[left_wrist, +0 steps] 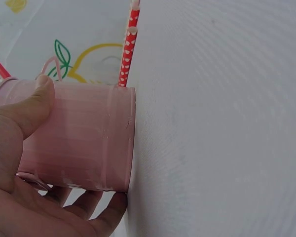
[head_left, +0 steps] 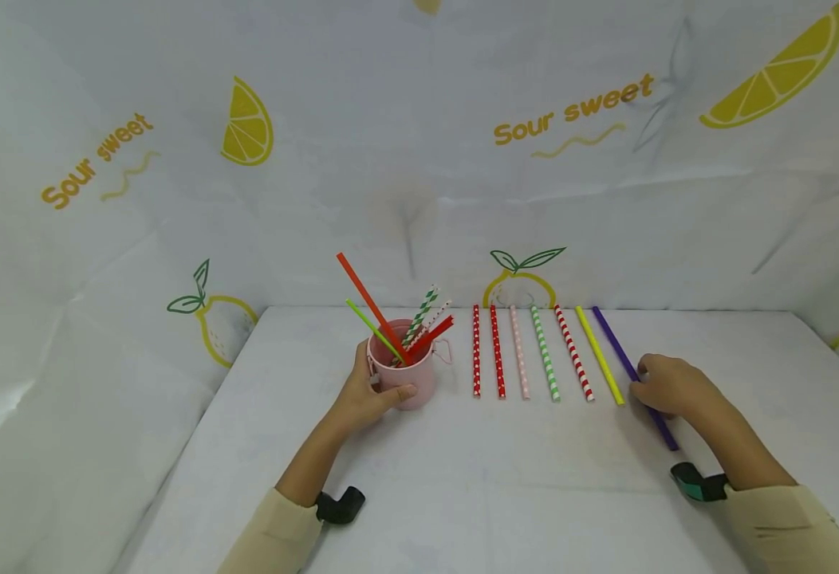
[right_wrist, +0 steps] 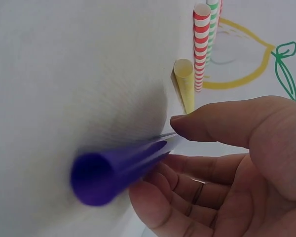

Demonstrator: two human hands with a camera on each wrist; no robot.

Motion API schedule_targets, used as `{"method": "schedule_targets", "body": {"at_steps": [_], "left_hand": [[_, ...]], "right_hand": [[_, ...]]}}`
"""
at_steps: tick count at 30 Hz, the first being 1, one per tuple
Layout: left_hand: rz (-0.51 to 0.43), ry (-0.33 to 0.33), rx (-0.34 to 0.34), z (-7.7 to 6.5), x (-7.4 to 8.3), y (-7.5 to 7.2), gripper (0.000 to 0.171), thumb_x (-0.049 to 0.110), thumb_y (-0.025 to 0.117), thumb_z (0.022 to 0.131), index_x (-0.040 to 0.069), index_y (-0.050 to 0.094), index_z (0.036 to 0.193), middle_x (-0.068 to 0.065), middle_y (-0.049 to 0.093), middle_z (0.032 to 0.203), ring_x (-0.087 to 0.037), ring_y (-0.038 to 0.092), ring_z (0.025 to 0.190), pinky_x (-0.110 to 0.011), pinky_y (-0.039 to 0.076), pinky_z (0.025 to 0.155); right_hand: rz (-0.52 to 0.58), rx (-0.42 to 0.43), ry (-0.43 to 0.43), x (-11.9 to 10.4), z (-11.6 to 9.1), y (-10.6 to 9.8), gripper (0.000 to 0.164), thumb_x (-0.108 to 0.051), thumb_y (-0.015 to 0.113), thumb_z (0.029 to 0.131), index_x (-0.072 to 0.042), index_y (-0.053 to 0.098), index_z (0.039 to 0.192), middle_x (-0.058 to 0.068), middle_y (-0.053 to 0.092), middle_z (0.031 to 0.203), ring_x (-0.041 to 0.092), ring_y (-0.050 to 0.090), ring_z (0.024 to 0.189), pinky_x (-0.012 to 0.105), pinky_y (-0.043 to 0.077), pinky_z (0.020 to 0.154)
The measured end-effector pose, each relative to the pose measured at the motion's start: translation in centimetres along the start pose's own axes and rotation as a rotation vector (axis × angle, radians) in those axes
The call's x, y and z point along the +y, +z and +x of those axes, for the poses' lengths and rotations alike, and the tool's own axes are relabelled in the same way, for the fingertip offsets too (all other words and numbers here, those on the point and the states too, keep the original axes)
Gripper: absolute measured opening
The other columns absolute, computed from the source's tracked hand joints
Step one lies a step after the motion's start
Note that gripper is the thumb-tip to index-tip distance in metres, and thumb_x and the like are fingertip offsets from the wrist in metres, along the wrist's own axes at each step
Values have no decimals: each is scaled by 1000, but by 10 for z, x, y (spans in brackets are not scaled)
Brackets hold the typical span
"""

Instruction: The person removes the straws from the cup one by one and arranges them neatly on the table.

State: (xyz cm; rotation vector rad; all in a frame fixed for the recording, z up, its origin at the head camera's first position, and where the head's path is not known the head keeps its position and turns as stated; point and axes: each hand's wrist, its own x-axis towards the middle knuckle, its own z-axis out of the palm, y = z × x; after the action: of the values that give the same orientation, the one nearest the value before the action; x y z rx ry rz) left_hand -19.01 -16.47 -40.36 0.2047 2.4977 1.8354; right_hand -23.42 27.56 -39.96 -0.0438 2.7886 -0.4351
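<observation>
My left hand [head_left: 362, 399] grips a small pink metal bucket [head_left: 421, 388], its thumb across the front and the other fingers round the far side. Several straws lean in the bucket, among them a long orange-red straw [head_left: 364, 293], a lime green straw [head_left: 366, 320] and a green-striped straw [head_left: 423, 309]. At the right end of the row, my right hand [head_left: 674, 389] holds a purple straw [head_left: 615, 341] between thumb and fingers. In the right wrist view, the near open end of the purple straw [right_wrist: 123, 170] points toward the camera, past the fingertips.
Beside the purple straw lies a yellow straw [head_left: 600, 355]. Further left lie red-striped [head_left: 574, 353], green-striped [head_left: 545, 355], pink dotted [head_left: 520, 355] and red dotted straws [head_left: 498, 355] in a row on the white table [head_left: 506, 494]. A lemon-print cloth [head_left: 405, 143] hangs behind.
</observation>
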Motion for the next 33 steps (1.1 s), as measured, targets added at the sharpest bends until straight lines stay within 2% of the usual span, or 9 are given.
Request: {"method": "schedule_targets", "body": {"at_steps": [10,17,21,25,33], "left_hand": [[4,-10,-1,1,0,0,94,7,81,83,13,18,154,-10,38,151,-31,34,140,-58,40,105],[18,-1,2,14,-28,0,98,9,83,82,18,17,155,-7,37,152,-29,35,139,-58,42,104],[5,22,-12,16,-35,-2,99,13,84,82,22,18,154,-3,38,151,-26,36,138,-57,43,104],[5,29,-10,15,-34,-3,98,19,85,82,23,19,153,-3,39,151,-29,36,139,-55,46,101],[1,28,-8,14,-33,-2,97,18,85,82,22,19,154,-3,39,150,-28,37,138,-56,45,103]], "right_hand": [[-25,27,-40,0,-1,-3,49,-15,56,91,23,46,120,28,59,92,27,57,69,41,50,60],[-40,68,-101,-3,-1,-12,51,-18,61,93,22,47,122,40,58,110,42,62,85,56,52,71],[8,114,-162,-17,-3,-17,46,-17,62,95,19,50,121,32,62,98,39,63,80,51,54,66],[89,140,-230,-41,-10,-20,40,-17,63,95,12,54,120,18,61,89,26,57,72,39,53,59],[217,173,-516,-89,-30,-8,19,1,59,93,0,64,111,0,56,78,16,53,65,28,47,54]]}}
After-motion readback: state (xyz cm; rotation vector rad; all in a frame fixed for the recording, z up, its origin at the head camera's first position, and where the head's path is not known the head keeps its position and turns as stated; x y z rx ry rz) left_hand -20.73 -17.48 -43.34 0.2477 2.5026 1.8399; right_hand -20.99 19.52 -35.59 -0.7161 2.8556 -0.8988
